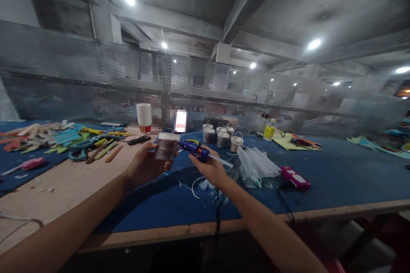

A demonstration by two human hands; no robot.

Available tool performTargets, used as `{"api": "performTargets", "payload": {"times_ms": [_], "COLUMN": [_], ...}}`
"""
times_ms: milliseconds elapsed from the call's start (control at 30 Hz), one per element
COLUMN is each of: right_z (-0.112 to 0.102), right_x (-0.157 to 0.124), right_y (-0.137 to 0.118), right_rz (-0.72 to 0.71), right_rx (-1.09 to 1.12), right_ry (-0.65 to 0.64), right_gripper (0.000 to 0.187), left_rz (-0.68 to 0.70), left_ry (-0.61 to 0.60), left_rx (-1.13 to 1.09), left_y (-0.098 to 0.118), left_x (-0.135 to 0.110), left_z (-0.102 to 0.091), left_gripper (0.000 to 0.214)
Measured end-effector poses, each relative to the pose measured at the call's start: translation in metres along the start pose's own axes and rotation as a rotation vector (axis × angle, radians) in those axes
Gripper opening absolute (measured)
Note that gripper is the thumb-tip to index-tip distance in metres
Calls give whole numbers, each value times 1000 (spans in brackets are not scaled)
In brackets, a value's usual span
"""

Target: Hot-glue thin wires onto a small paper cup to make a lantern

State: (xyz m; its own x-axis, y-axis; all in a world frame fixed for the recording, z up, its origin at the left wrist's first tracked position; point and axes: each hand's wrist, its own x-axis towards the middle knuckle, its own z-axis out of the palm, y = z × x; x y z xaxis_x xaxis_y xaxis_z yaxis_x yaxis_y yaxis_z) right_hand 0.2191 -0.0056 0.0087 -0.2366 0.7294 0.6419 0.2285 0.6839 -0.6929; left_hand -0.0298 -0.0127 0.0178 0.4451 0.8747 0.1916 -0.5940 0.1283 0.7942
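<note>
The left hand (144, 164) is clamping a small grey-wrapped paper cup with a white rim (166, 147) upright above the blue-covered table (336, 179); the right hand (211, 169) is gripping a blue hot-glue gun (194, 148), its long axis lying sideways, with the nozzle pointing left, just beside the cup's wall.

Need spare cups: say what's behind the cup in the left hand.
Behind the cup in the left hand, a stack of paper cups stands on the table. The tabletop directly behind it is covered.
</note>
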Motion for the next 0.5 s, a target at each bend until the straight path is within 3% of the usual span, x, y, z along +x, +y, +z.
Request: {"api": "performTargets", "payload": {"times_ms": [167,333,500], "right_z": [2,0,-23], "right_x": [1,3,11], "right_y": [2,4,1], "right_rz": [14,7,183], "right_rx": [21,23,-166], "right_ry": [23,62,58], "right_gripper": [38,39,44], "left_rz": [-15,2,40], "left_ry": [4,108,233], "left_rx": [-24,-43,-1], "left_y": [2,6,7], "left_x": [-1,-3,-2], "left_z": [3,10,13], "left_gripper": [44,48,44]}}
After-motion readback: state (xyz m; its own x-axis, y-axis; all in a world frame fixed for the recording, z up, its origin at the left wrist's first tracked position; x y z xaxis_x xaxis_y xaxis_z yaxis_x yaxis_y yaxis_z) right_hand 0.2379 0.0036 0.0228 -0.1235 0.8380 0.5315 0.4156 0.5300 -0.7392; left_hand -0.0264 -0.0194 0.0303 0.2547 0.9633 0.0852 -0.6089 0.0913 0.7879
